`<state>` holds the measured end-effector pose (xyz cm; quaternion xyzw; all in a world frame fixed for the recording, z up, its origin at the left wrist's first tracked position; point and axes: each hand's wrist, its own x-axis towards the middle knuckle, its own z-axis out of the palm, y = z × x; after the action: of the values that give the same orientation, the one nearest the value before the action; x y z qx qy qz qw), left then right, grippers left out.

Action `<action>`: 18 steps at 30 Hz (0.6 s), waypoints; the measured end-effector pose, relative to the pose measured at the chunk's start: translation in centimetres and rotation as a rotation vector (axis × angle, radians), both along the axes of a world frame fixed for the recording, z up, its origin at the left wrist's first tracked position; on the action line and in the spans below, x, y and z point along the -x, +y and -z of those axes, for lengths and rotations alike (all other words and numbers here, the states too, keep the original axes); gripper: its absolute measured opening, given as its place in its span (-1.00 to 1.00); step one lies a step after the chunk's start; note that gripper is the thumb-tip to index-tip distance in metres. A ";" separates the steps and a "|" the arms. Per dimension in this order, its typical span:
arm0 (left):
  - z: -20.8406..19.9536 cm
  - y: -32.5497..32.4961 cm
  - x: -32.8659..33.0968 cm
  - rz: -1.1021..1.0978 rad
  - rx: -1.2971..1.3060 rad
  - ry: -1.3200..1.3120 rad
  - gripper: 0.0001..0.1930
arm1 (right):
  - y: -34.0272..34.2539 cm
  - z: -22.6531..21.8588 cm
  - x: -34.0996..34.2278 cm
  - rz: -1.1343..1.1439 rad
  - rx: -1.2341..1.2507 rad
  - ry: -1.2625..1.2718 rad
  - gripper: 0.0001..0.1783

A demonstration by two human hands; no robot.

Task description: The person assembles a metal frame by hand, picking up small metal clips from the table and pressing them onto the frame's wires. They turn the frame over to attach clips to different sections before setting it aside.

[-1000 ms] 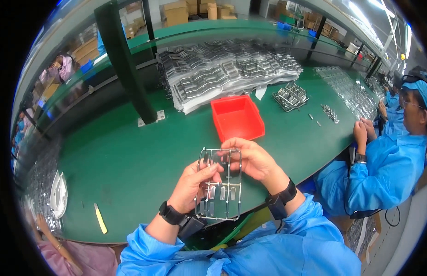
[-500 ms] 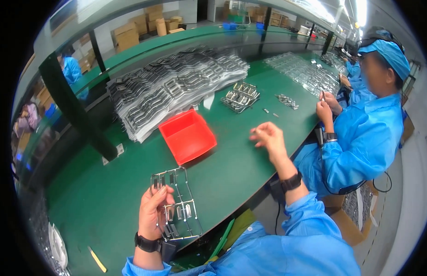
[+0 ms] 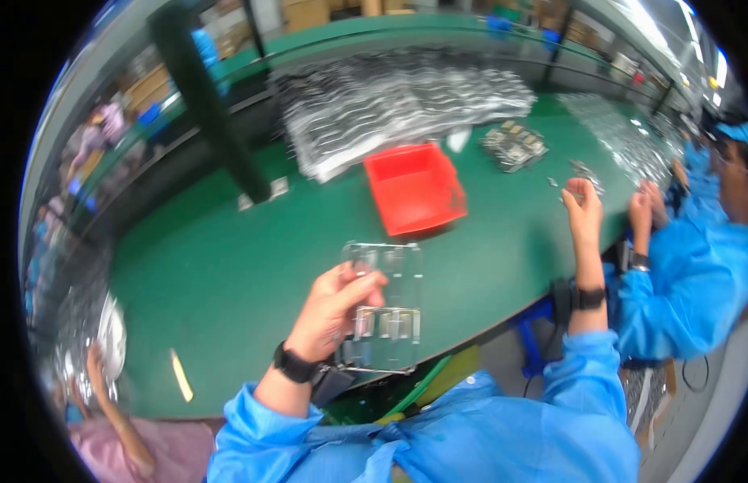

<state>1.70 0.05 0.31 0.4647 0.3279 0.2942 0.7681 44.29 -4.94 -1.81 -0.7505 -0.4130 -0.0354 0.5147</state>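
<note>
My left hand (image 3: 330, 310) grips a rectangular runner frame (image 3: 394, 324) with shiny silver small parts on its crossbars. It is held upright above the table's near edge, and the fingers hide its left side. Reaching out to the right, my right hand (image 3: 583, 208) is by a small heap of loose silver pieces (image 3: 587, 175). Its thumb and fingertips are drawn together; motion blur hides what may be between them. Beyond the frame stands a red bin (image 3: 414, 193), with a pile of similar runner frames (image 3: 512, 146) to its right.
Stacked runner frames with white sheets (image 3: 398, 101) lie along the back. Clear trays or film (image 3: 619, 141) cover the far right. A dark green post (image 3: 213, 113) rises at left. A slim yellow tool (image 3: 181, 374) lies front left. Co-workers' hands (image 3: 646, 205) are close at right; another person (image 3: 148, 447) is lower left.
The view has swung left, so the table things appear further right. My right hand has moved over to the loose silver pieces, its fingers closing. My left hand still holds the runner frame.
</note>
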 end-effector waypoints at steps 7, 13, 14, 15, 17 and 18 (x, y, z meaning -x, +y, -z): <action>0.7 -0.2 0.8 0.020 -0.021 -0.080 -0.84 | 0.7 -2.7 21.4 -1.080 0.329 0.935 -0.62; 0.6 -0.8 0.5 -0.023 -0.160 -0.077 -0.83 | 2.2 -2.3 23.6 -1.068 0.310 0.994 -0.73; 0.6 -0.8 0.5 -0.025 -0.160 -0.082 -0.83 | 2.3 -2.3 23.7 -1.051 0.299 1.001 -0.75; 0.6 -0.8 0.6 -0.031 -0.184 -0.076 -0.83 | 2.3 -2.4 23.8 -1.053 0.304 0.998 -0.75; 0.7 -0.9 0.7 -0.039 -0.206 -0.072 -0.82 | 2.4 -2.6 24.0 -1.041 0.311 0.987 -0.75; 0.6 -0.8 0.8 -0.026 -0.222 -0.045 -0.82 | 2.5 -2.6 24.0 -1.039 0.311 0.984 -0.75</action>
<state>0.93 -0.74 -0.33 0.5360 0.2821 0.3490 0.7151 20.28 -2.41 0.81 -0.4511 -0.4368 0.6137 0.4786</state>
